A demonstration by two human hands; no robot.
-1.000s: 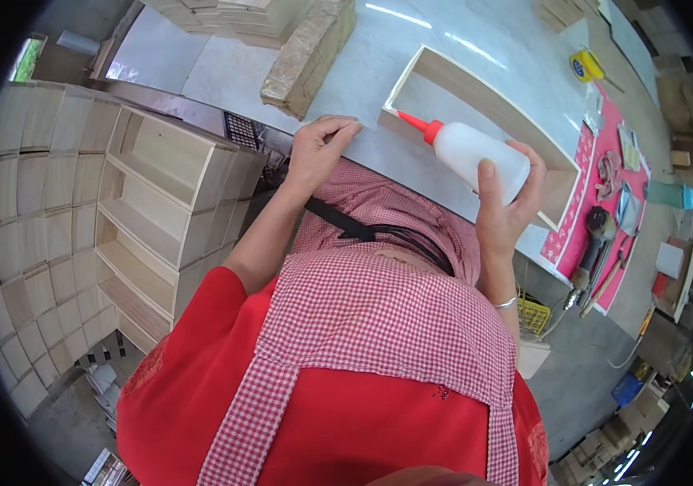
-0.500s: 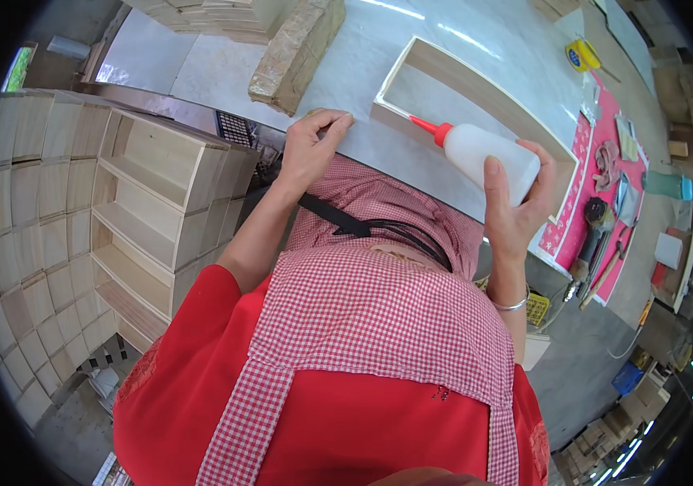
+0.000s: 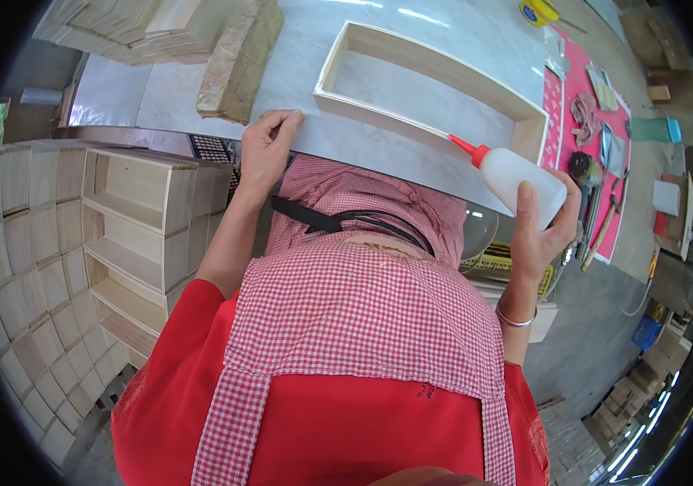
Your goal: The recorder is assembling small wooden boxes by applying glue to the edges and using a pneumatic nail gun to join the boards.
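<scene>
Right of centre, your right hand (image 3: 542, 231) wraps closed around the white glue bottle (image 3: 516, 178); it looks light, squeezable and smooth, so grip mid-body; left hand (image 3: 265, 146) rests half-curled on the tabletop (image 3: 411, 154) edge

Stacked wooden shelf units (image 3: 132, 235) — pink mat (image 3: 597, 138)

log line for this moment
right hand: holds glue bottle, red nozzle at wooden frame | left hand: on table edge
</scene>
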